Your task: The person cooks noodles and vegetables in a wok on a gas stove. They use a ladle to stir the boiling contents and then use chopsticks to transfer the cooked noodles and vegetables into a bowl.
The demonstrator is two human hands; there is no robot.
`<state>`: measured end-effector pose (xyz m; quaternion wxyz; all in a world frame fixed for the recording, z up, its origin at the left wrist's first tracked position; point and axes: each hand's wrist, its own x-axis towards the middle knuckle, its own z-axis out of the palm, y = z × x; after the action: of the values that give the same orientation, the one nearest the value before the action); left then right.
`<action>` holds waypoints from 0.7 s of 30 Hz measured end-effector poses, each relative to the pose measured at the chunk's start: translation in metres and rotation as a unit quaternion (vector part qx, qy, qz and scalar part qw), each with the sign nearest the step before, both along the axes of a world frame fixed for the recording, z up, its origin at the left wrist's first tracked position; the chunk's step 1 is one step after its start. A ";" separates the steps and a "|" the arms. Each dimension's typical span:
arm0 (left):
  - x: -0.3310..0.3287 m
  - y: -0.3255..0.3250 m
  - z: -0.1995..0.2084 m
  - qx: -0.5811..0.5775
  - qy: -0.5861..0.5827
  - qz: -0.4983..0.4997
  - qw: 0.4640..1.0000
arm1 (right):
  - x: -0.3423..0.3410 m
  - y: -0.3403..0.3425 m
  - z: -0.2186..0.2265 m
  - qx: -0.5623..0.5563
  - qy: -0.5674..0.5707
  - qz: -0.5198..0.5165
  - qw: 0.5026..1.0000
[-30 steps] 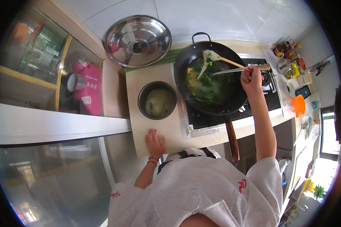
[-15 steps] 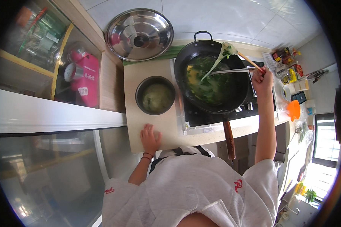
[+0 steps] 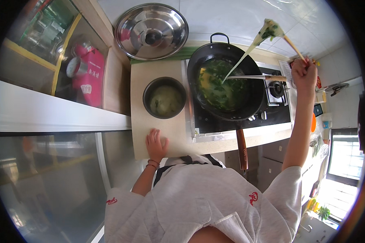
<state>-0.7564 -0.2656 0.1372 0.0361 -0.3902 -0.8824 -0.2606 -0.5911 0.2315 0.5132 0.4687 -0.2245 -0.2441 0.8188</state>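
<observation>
My right hand is raised right of the wok, closed around wooden chopsticks. At their tip hangs a pale, sticky lump with green leaf bits. A long stretched strand runs from it down to the wok, which holds soup with chopped greens and something yellow. A metal utensil with a wooden handle lies across the wok's right rim, its head hidden in the soup. My left hand rests flat on the counter, fingers spread, below a dark pot with cloudy pale contents.
A steel lid leans against the tiled wall behind the pot. The wok's wooden handle sticks out over the counter's front edge toward me. A second burner lies right of the wok. A glass-fronted cabinet stands at the left.
My right hand has moved up and to the right with the chopsticks. The sticky lump has risen beyond the wok's rim and its strand has grown longer. My left hand stays on the counter.
</observation>
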 end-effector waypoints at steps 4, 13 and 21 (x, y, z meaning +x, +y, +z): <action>0.000 0.000 0.002 0.000 -0.017 0.001 1.000 | -0.004 0.006 0.031 0.002 0.053 0.030 0.998; 0.000 0.000 0.003 -0.003 -0.024 0.007 1.000 | -0.019 0.012 0.060 0.047 0.050 0.041 0.997; 0.000 -0.001 0.008 0.004 -0.022 0.016 1.000 | -0.028 -0.002 -0.009 -0.007 -0.030 0.006 1.000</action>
<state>-0.7565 -0.2665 0.1452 0.0225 -0.3696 -0.8881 -0.2723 -0.6189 0.2295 0.5040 0.4548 -0.2506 -0.2539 0.8161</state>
